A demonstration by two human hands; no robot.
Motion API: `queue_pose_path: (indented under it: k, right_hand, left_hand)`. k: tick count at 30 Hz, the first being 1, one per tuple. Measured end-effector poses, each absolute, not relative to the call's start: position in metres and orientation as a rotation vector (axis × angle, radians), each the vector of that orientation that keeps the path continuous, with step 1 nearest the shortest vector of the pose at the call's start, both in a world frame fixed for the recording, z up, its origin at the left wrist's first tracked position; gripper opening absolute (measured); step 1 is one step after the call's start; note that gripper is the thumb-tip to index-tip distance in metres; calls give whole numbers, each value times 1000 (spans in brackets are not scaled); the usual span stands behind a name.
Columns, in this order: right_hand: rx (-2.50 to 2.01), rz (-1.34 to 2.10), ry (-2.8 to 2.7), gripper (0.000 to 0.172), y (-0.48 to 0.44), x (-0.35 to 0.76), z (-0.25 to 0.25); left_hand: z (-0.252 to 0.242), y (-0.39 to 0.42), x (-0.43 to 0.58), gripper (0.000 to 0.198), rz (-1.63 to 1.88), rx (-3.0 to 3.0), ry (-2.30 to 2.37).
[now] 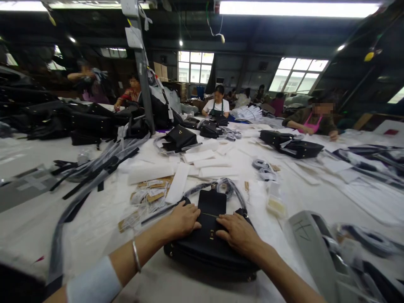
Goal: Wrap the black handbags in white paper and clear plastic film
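Observation:
A black handbag [205, 248] lies on the white-covered table in front of me, its base edge with small metal feet toward me. Its flap [212, 203] is folded back, away from me, and a small gold clasp [212, 234] shows on the front. The wrapped handle [235, 191] arches out at the far side. My left hand [184, 219] rests flat on the bag's left part, fingers stretched out. On the right part lies my right hand [236, 231], also flat with fingers extended. Both hands touch the bag and grip nothing.
Paper tags [153, 191] and white paper strips [178, 181] lie beyond the bag. Wrapped straps [104, 168] stretch along the left. A grey tape dispenser [315, 248] stands at right. More black bags [290, 143] sit farther back, and co-workers [217, 105] are across the table.

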State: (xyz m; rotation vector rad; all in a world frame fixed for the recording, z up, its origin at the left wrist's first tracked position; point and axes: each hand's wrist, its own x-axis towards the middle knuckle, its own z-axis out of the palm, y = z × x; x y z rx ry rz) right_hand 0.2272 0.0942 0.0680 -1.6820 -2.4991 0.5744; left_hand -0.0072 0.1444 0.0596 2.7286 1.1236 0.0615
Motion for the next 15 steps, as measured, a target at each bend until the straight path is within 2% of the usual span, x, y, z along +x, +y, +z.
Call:
queue_pose_path:
  k: [5,9,15]
  right_hand:
    - [-1545,449,-2464,28,97,224,82]
    - [-1396,628,-2523,26,100,217,95]
    - [-1282,941,-2643,19,122,213,88]
  left_hand:
    - [84,141,-7,22,159,2770,1128]
    - [94,128,-4,18,169,2768,1047]
    - [76,115,-2,14,191,2739,1129]
